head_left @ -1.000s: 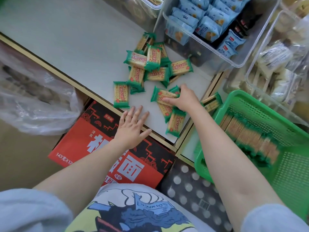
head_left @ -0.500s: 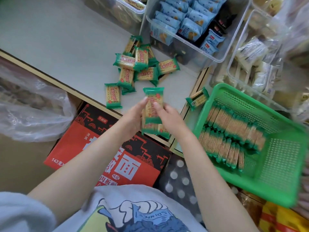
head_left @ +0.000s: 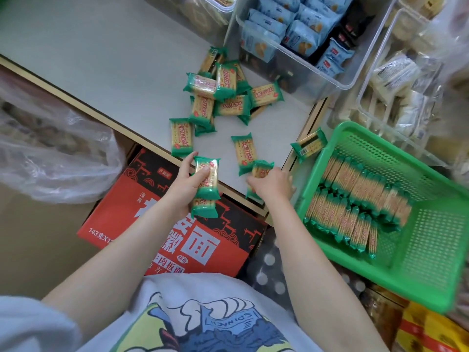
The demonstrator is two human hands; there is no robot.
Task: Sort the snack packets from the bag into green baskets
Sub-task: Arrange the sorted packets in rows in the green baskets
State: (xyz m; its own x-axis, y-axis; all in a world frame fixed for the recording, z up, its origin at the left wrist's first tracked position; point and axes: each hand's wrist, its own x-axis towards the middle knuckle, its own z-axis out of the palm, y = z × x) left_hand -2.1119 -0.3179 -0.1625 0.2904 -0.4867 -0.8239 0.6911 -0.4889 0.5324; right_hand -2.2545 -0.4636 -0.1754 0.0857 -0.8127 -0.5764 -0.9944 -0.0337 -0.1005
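Note:
Several green-and-yellow cracker packets point(head_left: 223, 90) lie in a loose pile on the grey shelf point(head_left: 101, 54). My left hand point(head_left: 186, 184) holds a small stack of these packets point(head_left: 206, 185) over the shelf's front edge. My right hand point(head_left: 272, 184) grips another packet point(head_left: 261, 168) lying at the shelf's edge, beside a loose packet point(head_left: 245, 152). One packet point(head_left: 308, 144) lies against the rim of the green basket point(head_left: 431, 250), which is at the right and holds two rows of packets standing on edge point(head_left: 355, 201).
A red and black carton point(head_left: 142, 219) sits below the shelf. A clear plastic bag point(head_left: 50, 153) lies at the left. Clear bins with blue packets point(head_left: 291, 29) and white packets point(head_left: 406, 80) stand at the back and right. A yellow pack point(head_left: 431, 331) is at the bottom right.
Both hands held one stack together half a second ago. Now my left hand keeps the stack, and my right hand has moved right onto another packet on the shelf.

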